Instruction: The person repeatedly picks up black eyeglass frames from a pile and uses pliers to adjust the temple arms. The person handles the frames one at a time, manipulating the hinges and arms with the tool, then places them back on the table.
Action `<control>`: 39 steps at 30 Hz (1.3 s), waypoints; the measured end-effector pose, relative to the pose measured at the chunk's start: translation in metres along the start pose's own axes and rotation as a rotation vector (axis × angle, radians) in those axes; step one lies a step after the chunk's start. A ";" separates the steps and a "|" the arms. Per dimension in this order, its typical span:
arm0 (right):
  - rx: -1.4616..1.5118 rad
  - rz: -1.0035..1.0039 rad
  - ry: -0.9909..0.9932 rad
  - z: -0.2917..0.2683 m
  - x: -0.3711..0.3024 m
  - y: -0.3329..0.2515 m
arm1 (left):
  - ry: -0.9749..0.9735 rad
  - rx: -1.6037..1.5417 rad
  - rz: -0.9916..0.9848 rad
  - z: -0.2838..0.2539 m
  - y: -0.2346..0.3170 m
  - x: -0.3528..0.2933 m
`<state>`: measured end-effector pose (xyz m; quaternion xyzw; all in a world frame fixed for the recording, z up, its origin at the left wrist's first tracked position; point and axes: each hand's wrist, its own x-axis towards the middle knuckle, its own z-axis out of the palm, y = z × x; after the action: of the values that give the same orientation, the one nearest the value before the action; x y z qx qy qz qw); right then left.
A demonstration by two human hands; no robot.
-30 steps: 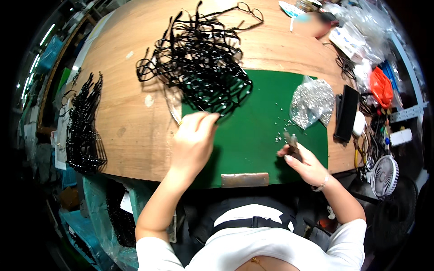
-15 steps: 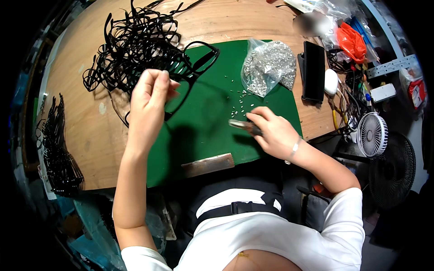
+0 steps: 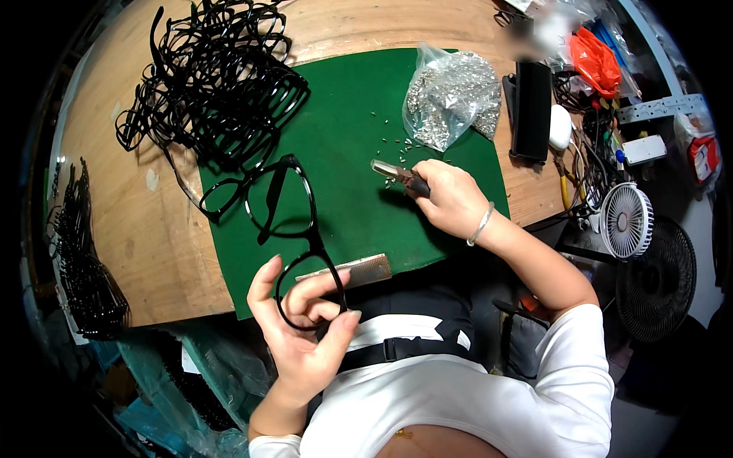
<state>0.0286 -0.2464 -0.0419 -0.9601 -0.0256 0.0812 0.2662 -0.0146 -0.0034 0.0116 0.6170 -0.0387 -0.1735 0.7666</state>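
Near the table's front edge, my left hand [image 3: 299, 353] is closed around the lower rim of a black eyeglass frame [image 3: 312, 221]. Some fingers pass through the nearer lens opening; its other end reaches up toward the pile. My right hand [image 3: 456, 200] grips a pair of pliers [image 3: 403, 178] by dark handles, the metal jaws pointing left over the green mat [image 3: 343, 114]. Small silvery pieces [image 3: 405, 145] lie scattered just beyond the jaws. Behind them rests a clear plastic bag [image 3: 439, 99] full of similar pieces. Under the left hand's frame shows a flat metal strip [image 3: 370, 270].
A tangled heap of black eyeglass frames [image 3: 221, 84] covers the back left. A bundle of thin black pieces [image 3: 90, 267] lies at the left edge. On the right are a black case [image 3: 531, 114], a white mouse-like object [image 3: 560, 127], cables and a small white fan [image 3: 627, 223].
My left hand has come down toward me from beside the heap, and an eyeglass frame is now in its grip. The right hand with the pliers has shifted slightly up and left.
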 end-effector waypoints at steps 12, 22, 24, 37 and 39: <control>-0.051 0.020 -0.030 0.002 -0.005 -0.009 | -0.081 -0.079 0.122 -0.001 -0.004 0.011; -0.012 0.127 0.012 0.005 -0.002 -0.011 | 0.002 0.006 0.140 0.001 -0.001 0.012; -0.043 0.159 0.022 0.007 -0.002 -0.014 | -0.012 0.015 0.163 -0.002 -0.004 0.012; -0.289 -0.008 0.169 0.022 -0.008 -0.021 | -0.073 0.320 0.283 0.010 -0.019 0.022; -0.306 -0.010 0.156 0.022 -0.008 -0.021 | -0.075 0.281 0.284 0.014 -0.016 0.022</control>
<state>0.0172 -0.2179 -0.0483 -0.9927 -0.0219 0.0000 0.1183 -0.0010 -0.0261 -0.0043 0.6993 -0.1776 -0.0794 0.6879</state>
